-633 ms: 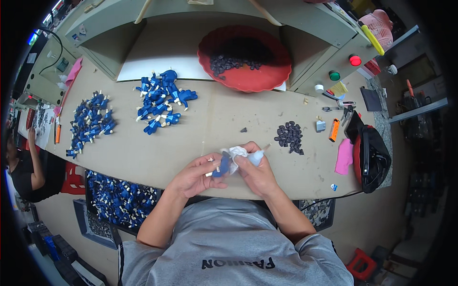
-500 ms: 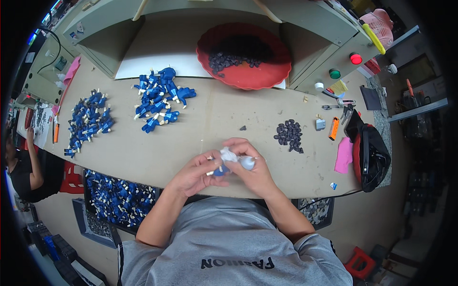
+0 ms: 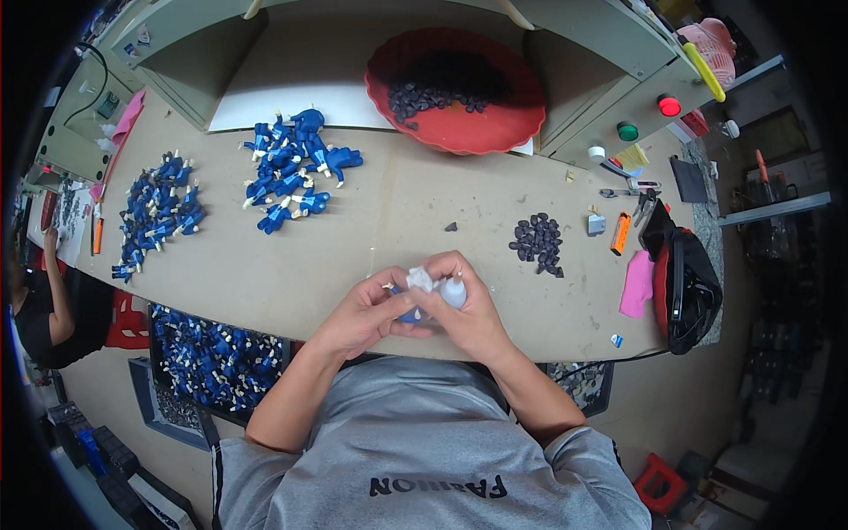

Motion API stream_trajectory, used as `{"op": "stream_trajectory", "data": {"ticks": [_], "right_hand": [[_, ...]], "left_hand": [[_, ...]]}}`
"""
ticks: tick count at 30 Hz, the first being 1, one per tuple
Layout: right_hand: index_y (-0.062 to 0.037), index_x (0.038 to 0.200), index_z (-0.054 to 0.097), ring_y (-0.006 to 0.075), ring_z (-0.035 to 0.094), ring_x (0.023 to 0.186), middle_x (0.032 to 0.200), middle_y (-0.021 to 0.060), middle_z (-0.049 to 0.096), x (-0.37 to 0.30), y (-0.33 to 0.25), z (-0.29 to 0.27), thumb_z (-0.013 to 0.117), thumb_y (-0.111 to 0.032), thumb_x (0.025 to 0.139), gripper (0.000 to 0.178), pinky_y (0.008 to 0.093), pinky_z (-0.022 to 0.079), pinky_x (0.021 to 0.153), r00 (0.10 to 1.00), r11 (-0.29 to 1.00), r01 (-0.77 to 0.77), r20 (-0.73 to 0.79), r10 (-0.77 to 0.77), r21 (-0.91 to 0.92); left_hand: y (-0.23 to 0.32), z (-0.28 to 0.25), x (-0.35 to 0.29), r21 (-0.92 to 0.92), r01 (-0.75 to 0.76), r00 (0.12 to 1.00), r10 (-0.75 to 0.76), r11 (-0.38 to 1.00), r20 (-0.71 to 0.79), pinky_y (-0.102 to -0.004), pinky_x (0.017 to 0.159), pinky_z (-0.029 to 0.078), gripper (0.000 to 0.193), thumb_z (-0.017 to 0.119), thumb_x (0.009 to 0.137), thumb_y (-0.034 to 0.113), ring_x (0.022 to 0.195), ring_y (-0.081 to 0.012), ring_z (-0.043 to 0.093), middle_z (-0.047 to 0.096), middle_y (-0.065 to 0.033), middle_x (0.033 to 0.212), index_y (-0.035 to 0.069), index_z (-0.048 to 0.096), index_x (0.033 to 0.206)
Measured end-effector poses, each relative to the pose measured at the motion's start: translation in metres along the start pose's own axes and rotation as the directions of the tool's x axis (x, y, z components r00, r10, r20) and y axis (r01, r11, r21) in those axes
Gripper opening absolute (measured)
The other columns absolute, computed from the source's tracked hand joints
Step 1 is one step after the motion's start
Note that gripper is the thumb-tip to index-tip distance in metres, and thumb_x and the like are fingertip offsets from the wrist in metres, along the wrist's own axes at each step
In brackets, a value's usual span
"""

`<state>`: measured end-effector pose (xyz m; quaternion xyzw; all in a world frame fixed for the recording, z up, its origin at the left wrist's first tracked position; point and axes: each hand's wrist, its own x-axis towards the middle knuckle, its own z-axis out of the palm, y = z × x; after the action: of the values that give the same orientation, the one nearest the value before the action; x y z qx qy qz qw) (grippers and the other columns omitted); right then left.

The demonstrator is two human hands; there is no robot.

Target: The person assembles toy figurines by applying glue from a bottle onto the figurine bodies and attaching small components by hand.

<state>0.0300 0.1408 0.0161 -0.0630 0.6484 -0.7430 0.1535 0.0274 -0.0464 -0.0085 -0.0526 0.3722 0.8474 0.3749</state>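
blue part (image 3: 408, 315) pinched between both hands over the bench (image 3: 371, 256) edge
left hand (image 3: 367, 311) steadies it, right hand (image 3: 468, 309) closes round its white piece (image 3: 420, 279), nearer than the red bowl (image 3: 459, 132).

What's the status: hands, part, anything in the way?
Left hand and right hand both closed on a small blue-and-white part at the near table edge. Small pile of dark pieces lies apart to the right. Nothing obstructing.
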Motion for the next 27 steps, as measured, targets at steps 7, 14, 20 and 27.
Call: {"op": "stream_trajectory", "data": {"ticks": [7,14,20,27], "right_hand": [[-0.0076,0.106,0.051,0.0108,0.051,0.100,0.109,0.0029,0.053,0.001,0.014,-0.020,0.066,-0.013,0.093,0.021,0.0273,0.043,0.088,0.978,0.986,0.007,0.203,-0.042,0.169],[-0.0073,0.107,0.048,0.0115,0.051,0.102,0.108,0.0039,0.052,-0.001,0.008,-0.003,0.067,-0.012,0.091,0.025,0.0287,0.043,0.091,1.000,1.000,-0.008,0.006,0.009,-0.013],[-0.0069,0.109,0.047,0.0106,0.050,0.101,0.108,0.0037,0.051,0.004,0.008,-0.017,0.067,-0.014,0.092,0.026,0.0267,0.042,0.088,0.987,0.995,-0.029,0.162,0.013,0.096],[-0.0079,0.110,0.046,0.0124,0.051,0.103,0.107,0.0031,0.052,0.002,0.004,-0.009,0.070,-0.012,0.090,0.031,0.0283,0.042,0.090,0.994,0.995,-0.097,0.049,0.098,-0.018]], "left_hand": [[0.010,-0.013,-0.002,-0.096,0.158,0.974,-0.139,0.983,0.177,-0.0449,0.086,0.060,0.014,0.056,0.099,0.014,0.098,-0.0155,0.065,0.061,-0.0062,0.105,0.006,0.054,0.111],[0.000,-0.009,0.006,0.042,0.028,0.997,-0.031,0.999,0.065,-0.0457,0.081,0.062,0.026,0.058,0.098,0.015,0.100,-0.0221,0.068,0.061,-0.0111,0.113,0.004,0.051,0.121],[0.017,-0.009,0.005,-0.041,0.246,0.961,-0.238,0.968,0.143,-0.0465,0.089,0.059,0.009,0.055,0.100,0.014,0.094,-0.0144,0.063,0.058,-0.0032,0.098,0.007,0.055,0.106],[0.009,-0.010,0.005,0.037,0.085,0.990,-0.088,0.996,0.114,-0.0454,0.087,0.059,0.014,0.055,0.101,0.020,0.098,-0.0170,0.065,0.060,-0.0049,0.101,0.007,0.055,0.107]]}}
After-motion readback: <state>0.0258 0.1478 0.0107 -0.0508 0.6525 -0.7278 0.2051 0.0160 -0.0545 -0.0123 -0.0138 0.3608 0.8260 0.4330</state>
